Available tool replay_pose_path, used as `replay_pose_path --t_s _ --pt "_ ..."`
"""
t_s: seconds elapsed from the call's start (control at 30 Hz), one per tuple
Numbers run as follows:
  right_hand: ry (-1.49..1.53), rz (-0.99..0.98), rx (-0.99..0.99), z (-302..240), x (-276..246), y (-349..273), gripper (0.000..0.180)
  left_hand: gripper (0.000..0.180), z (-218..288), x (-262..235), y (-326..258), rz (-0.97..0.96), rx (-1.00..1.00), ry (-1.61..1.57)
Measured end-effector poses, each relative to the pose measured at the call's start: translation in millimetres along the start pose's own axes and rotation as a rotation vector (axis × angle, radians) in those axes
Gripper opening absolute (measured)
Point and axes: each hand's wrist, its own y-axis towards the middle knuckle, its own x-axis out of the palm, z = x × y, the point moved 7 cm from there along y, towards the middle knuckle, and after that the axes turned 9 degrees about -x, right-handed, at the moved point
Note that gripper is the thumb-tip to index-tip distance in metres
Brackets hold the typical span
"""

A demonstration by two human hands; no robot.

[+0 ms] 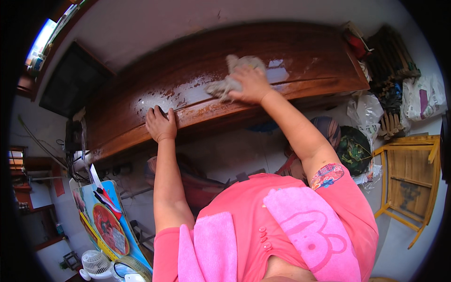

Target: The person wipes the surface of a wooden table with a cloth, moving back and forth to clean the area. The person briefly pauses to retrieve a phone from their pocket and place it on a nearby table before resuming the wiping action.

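Observation:
A grey-beige cloth [224,86] lies bunched under my right hand [252,84], which presses it onto a long reddish-brown wooden tabletop [300,51]. The hand and cloth are slightly blurred. Around the cloth the wood looks wet and glossy, with patchy worn varnish toward the left. Farther left, my left hand [161,124] rests on the table's near edge with fingers and thumb apart, holding nothing.
A dark flat screen [75,79] stands at the table's left end. On the right are a wooden folding chair [408,183], a white plastic bag [424,97] and a dark green round bundle [354,150]. A white fan [96,264] stands lower left. A pink towel [307,230] hangs over my shoulders.

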Motion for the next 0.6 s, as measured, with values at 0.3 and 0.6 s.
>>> replay_pose_path --t_s 0.3,0.6 --pt "-0.103 0.106 0.525 123.2 -22.1 -48.8 0.062 0.068 7.9 -2.5 -2.1 0.004 -0.016 0.010" --pt "0.121 0.056 -0.104 -83.5 20.2 -17.5 0.059 0.069 7.4 -1.0 0.9 -0.030 -0.020 0.012"
